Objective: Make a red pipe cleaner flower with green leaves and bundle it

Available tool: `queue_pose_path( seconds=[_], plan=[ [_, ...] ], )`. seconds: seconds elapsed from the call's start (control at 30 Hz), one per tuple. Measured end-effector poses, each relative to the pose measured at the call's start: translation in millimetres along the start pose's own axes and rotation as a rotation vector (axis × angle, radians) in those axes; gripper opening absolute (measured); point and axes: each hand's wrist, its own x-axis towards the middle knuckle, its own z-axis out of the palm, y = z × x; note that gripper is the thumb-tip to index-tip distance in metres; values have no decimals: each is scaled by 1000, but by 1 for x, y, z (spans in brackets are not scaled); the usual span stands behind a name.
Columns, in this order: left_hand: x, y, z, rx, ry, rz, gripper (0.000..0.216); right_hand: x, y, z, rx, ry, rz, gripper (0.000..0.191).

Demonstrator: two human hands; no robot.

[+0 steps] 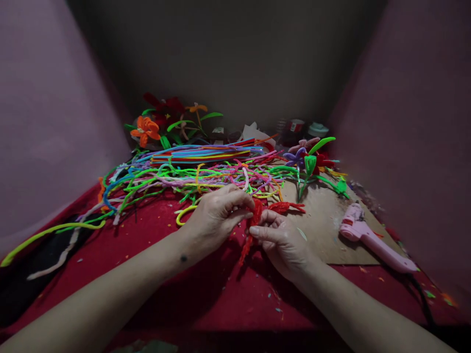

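My left hand point(217, 215) and my right hand point(283, 242) meet over the red cloth point(154, 255), both pinching a red pipe cleaner piece point(257, 213). The red piece is bent into loops between the fingertips, one end sticks out to the right at the cardboard's edge and another hangs down toward me. A yellow pipe cleaner loop point(184, 213) lies just left of my left hand.
A big heap of coloured pipe cleaners point(191, 171) spreads behind the hands. Finished pipe-cleaner flowers point(147, 130) stand at the back left, more flowers and green leaves point(312, 159) at the right. A pink glue gun point(368, 238) lies on a cardboard sheet point(324, 230). Small jars stand at the back.
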Motion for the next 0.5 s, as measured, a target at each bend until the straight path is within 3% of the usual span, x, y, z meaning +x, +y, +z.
queue_pose_path(
  seconds=[0.33, 0.4, 0.5],
  plan=[
    [-2, -11, 5, 60, -82, 76, 10, -2, 0, 2, -42, 33, 47, 28],
    [-2, -9, 2, 1, -109, 11, 10, -2, -1, 2, -46, 19, 63, 27],
    [-1, -6, -4, -262, -197, -226, 8, -2, -2, 2, -61, -12, 113, 28]
  ],
)
